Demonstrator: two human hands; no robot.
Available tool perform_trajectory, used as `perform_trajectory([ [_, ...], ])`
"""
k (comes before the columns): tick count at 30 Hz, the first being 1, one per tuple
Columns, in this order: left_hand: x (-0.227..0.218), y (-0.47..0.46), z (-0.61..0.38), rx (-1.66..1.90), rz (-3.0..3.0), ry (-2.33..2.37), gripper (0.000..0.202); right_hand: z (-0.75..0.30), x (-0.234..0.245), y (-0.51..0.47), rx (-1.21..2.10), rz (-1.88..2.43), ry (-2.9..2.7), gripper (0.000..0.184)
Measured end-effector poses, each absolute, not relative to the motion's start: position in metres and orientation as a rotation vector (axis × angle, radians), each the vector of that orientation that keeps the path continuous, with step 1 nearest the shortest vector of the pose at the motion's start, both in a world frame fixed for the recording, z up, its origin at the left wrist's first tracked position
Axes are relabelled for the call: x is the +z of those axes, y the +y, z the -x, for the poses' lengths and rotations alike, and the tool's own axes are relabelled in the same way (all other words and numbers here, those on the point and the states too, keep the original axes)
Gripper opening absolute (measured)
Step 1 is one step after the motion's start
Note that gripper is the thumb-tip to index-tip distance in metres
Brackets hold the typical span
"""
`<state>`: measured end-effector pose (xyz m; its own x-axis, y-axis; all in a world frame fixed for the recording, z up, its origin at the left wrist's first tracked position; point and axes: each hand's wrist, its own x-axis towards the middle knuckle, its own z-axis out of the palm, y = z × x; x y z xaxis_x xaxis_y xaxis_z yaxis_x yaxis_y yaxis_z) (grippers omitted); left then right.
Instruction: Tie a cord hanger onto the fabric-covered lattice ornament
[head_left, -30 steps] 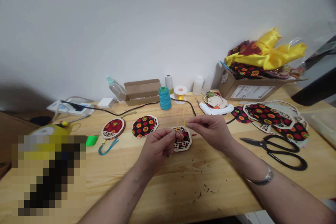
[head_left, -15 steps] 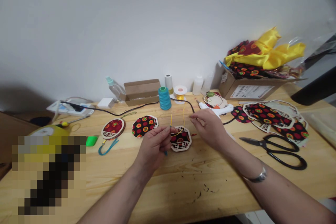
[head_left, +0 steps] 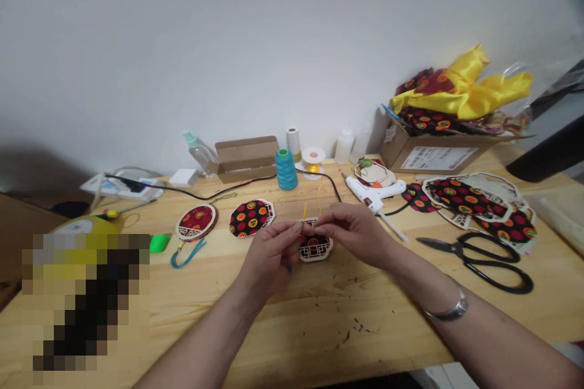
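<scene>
My left hand (head_left: 278, 252) pinches a yellow cord (head_left: 305, 213), whose short end stands up above the thumb and forefinger. A bit of teal thread (head_left: 289, 269) shows beneath its fingers. My right hand (head_left: 353, 234) is closed with fingertips together close beside the left ones, gripping a yellow strand that runs up toward the yellow cord spool (head_left: 313, 166). Just behind and below the fingertips is a wood-framed ornament (head_left: 316, 249) with dark red patterned fabric and lattice cutouts, partly covered by both hands. Whether the fingers touch the ornament is hidden.
To the right lie black scissors (head_left: 474, 258), a white glue gun (head_left: 371, 194) and fabric-covered frames (head_left: 474, 200). A teal thread cone (head_left: 286, 169) stands behind the hands. Left are a round ornament (head_left: 197, 223), an octagonal piece (head_left: 250, 217) and a green object (head_left: 159, 244). A cardboard box (head_left: 438, 155) stands back right.
My right hand has come left and down, from apart to right beside the left fingertips. The glue gun now shows more fully. My left hand has barely shifted.
</scene>
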<state>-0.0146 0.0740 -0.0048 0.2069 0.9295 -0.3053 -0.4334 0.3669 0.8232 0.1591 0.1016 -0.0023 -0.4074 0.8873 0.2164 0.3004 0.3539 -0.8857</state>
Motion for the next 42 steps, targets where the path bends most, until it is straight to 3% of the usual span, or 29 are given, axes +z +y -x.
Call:
perform_trajectory([
  [10, -0.007, 0.074, 0.017, 1.053, -0.67, 0.913, 0.019, -0.169, -0.001, 0.111, 0.842, 1.24, -1.818, 0.016],
  [13, -0.007, 0.074, 0.016, 1.06, -0.666, 0.929, 0.019, -0.166, -0.005, 0.111, 0.672, 1.204, -1.914, 0.011],
  [15, -0.006, 0.073, 0.015, 1.063, -0.667, 0.938, 0.018, -0.163, -0.007, 0.109, 0.609, 1.108, -1.918, 0.017],
  [18, -0.005, 0.072, 0.014, 1.057, -0.668, 0.944, 0.017, -0.158, -0.008, 0.105, 0.823, 0.976, -1.842, 0.026],
  [23, -0.003, 0.072, 0.013, 1.054, -0.667, 0.943, 0.018, -0.153, -0.007, 0.1, 1.31, 0.895, -1.79, 0.027],
  [28, -0.003, 0.074, 0.014, 1.065, -0.664, 0.939, 0.019, -0.152, -0.008, 0.102, 1.579, 0.962, -1.677, 0.027],
  [36, -0.002, 0.073, 0.014, 1.056, -0.676, 0.947, 0.02, -0.156, 0.0, 0.104, 1.333, 1.136, -1.665, 0.011],
  [42, -0.003, 0.074, 0.014, 1.055, -0.69, 0.951, 0.02, -0.16, 0.007, 0.103, 1.202, 1.153, -1.732, 0.013],
])
